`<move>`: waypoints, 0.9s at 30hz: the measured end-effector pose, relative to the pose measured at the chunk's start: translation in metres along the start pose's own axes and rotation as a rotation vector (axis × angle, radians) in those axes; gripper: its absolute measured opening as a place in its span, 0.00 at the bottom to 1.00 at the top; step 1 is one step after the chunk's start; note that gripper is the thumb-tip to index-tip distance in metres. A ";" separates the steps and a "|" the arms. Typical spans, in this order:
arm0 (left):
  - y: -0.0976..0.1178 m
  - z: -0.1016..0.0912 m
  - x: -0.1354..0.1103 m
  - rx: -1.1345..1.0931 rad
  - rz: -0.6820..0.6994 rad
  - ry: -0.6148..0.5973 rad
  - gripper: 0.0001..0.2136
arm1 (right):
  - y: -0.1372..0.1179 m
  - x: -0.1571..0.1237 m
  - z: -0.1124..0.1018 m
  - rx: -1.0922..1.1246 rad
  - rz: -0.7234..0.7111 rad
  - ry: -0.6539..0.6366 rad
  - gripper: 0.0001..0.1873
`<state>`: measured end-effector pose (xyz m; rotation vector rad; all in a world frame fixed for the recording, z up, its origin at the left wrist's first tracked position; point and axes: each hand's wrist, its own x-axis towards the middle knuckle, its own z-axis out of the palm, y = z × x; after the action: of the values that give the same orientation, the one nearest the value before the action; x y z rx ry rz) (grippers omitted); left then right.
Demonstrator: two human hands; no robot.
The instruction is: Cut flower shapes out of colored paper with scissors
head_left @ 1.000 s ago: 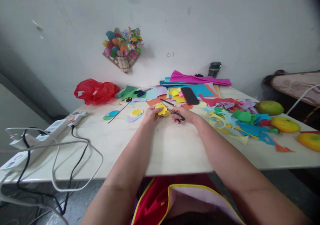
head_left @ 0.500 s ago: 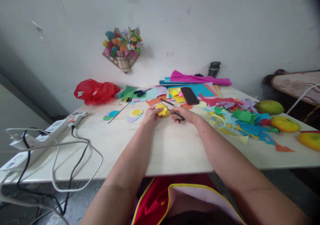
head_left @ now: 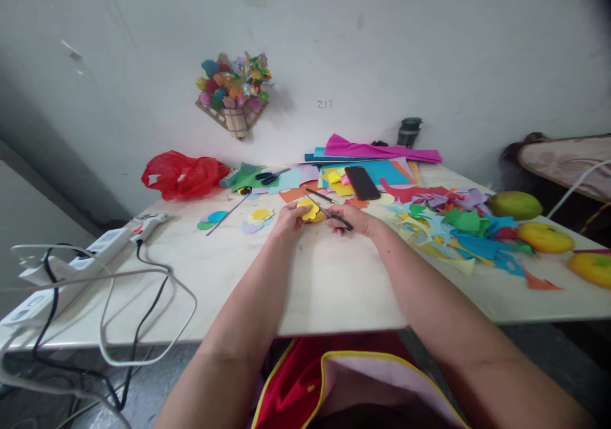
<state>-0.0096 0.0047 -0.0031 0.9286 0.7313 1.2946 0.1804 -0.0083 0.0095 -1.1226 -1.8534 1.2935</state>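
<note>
Pinched in my left hand (head_left: 289,219) is a yellow paper flower (head_left: 308,209) with a scalloped edge. My right hand (head_left: 352,218) is closed round the dark handles of a pair of scissors (head_left: 342,221). Their blades point left and reach the flower's right edge, where more yellow paper shows. Left of my hands lie a yellow cut-out flower (head_left: 261,214) on pale lilac and blue pieces, and blue and green paper circles (head_left: 217,216). Behind my hands lies a dark pencil-like stick (head_left: 321,195).
Colourful paper scraps (head_left: 458,225) and mangoes (head_left: 545,236) cover the right side. At the back are a phone (head_left: 362,182), coloured sheets, second scissors (head_left: 267,177) and a red plastic bag (head_left: 181,173). A power strip (head_left: 105,243) with loose cables occupies the left. Paper flowers (head_left: 233,85) hang on the wall.
Hardly anything differs. Both hands stay in place with the flower and scissors; the yellow flower looks very slightly turned.
</note>
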 end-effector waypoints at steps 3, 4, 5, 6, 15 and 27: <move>0.000 0.001 0.000 -0.003 0.002 0.001 0.11 | 0.001 0.001 0.000 -0.007 -0.003 0.004 0.07; 0.001 0.001 0.000 -0.005 0.002 0.002 0.11 | 0.001 0.001 0.000 -0.005 -0.007 0.006 0.07; 0.001 0.001 -0.001 -0.007 0.004 0.004 0.11 | 0.002 0.001 0.000 -0.001 -0.012 0.004 0.08; 0.001 0.001 -0.001 -0.007 0.004 0.005 0.11 | 0.002 0.002 0.000 0.004 -0.017 0.003 0.08; 0.001 0.003 -0.001 -0.010 0.014 0.009 0.12 | 0.000 0.003 0.004 0.063 -0.010 0.022 0.06; 0.002 0.005 -0.003 -0.010 0.013 0.013 0.13 | 0.003 0.005 0.004 0.075 -0.026 0.031 0.08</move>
<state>-0.0067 0.0012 0.0004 0.9191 0.7298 1.3154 0.1756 -0.0053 0.0054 -1.0700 -1.7768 1.3124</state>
